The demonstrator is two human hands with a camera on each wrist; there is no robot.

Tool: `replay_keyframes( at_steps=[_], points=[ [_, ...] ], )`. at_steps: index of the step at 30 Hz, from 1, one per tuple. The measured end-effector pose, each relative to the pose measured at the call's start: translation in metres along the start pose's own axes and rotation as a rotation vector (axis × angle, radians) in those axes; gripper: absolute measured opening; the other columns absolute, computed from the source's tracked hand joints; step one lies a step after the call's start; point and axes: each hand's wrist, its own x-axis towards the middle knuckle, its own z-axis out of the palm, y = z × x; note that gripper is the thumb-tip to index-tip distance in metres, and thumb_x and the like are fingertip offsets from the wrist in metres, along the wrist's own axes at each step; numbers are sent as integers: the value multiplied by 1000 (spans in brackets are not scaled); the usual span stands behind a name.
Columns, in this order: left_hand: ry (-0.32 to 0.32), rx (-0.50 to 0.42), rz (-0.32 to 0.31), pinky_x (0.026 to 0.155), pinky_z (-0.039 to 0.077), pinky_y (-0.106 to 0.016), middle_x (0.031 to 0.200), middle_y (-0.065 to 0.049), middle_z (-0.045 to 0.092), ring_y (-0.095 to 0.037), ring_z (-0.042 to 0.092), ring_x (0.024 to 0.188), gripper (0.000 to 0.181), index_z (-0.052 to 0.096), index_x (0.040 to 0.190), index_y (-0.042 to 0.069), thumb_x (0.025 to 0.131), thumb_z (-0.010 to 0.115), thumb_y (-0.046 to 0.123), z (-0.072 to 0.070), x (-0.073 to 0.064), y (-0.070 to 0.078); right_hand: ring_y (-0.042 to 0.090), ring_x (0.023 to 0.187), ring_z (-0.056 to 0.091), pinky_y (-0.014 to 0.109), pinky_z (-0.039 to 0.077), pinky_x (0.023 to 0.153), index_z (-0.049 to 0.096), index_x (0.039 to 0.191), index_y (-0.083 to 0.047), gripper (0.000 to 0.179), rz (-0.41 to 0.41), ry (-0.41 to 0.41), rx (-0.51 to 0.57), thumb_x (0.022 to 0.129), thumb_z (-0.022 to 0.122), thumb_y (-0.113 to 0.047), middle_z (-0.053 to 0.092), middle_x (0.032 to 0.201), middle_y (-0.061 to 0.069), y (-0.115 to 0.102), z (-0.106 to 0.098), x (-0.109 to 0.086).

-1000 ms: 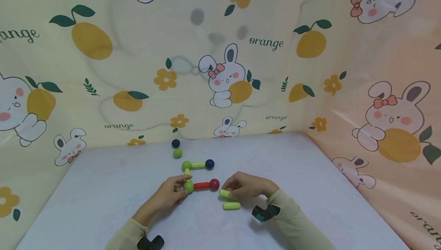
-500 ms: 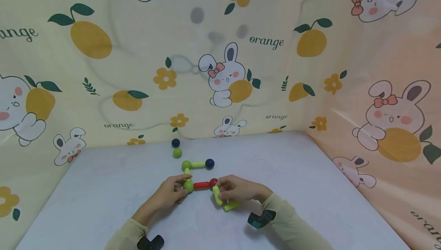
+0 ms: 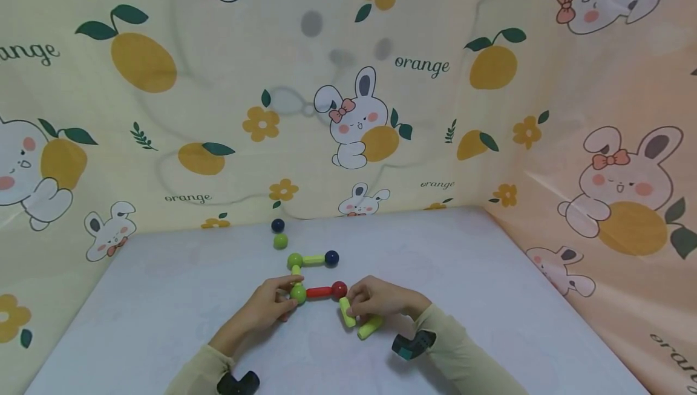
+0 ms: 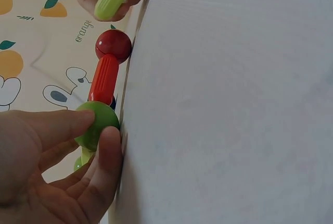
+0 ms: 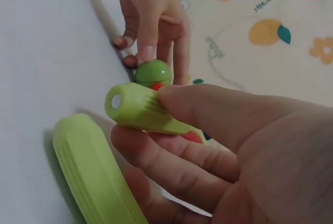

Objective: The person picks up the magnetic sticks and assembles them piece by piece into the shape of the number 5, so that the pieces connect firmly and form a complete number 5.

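Observation:
My left hand [image 3: 264, 305] pinches the near green ball [image 3: 297, 294] of a ball-and-rod construction between thumb and fingers. From that ball a red rod [image 3: 319, 293] runs right to a red ball [image 3: 339, 290]. Just right of the red ball, my right hand [image 3: 385, 298] pinches a yellow-green magnetic rod [image 5: 140, 108] by its ribbed side. One end of this rod, with a silvery disc, shows in the right wrist view; its other end points toward the red ball. A second yellow-green rod [image 3: 370, 327] lies on the table below the right hand's fingers.
The construction continues to a far green ball [image 3: 294, 261], a yellow-green rod [image 3: 313, 260] and a dark blue ball [image 3: 331, 259]. Behind it lie a loose green ball [image 3: 280, 241] and dark blue ball [image 3: 278, 225]. A printed cloth [image 3: 218, 110] walls the white table [image 3: 463, 262].
My right hand has moved left with its rod, which has turned from sideways to pointing at the red ball. The loose rod has swung askew. My left hand keeps its place.

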Motion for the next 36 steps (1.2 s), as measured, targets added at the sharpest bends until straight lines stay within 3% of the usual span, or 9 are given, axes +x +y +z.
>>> replay_keyframes(
  at_steps=[7, 14, 36],
  points=[
    [-4, -3, 17, 58, 51, -25, 129, -20, 61, -15, 60, 64, 50, 56, 143, 10, 94, 64, 1, -1, 0, -2, 11, 60, 53, 21, 44, 61, 76, 97, -9, 15, 71, 86, -3, 93, 73, -23, 62, 64, -1, 4, 2, 4],
    [-2, -13, -9, 58, 51, -27, 127, -17, 62, -16, 60, 64, 51, 57, 142, 12, 94, 64, 0, 0, 0, -2, 11, 54, 48, 21, 41, 57, 79, 92, -8, 15, 84, 132, -3, 91, 76, -23, 56, 60, -2, 4, 7, 7],
    [4, -19, -16, 59, 52, -27, 127, -17, 61, -16, 61, 65, 51, 57, 142, 13, 93, 64, -1, 1, 1, -1, 12, 51, 45, 20, 38, 53, 79, 94, -9, 15, 98, 161, 15, 91, 76, -23, 60, 65, -3, 6, 9, 11]
  ],
)
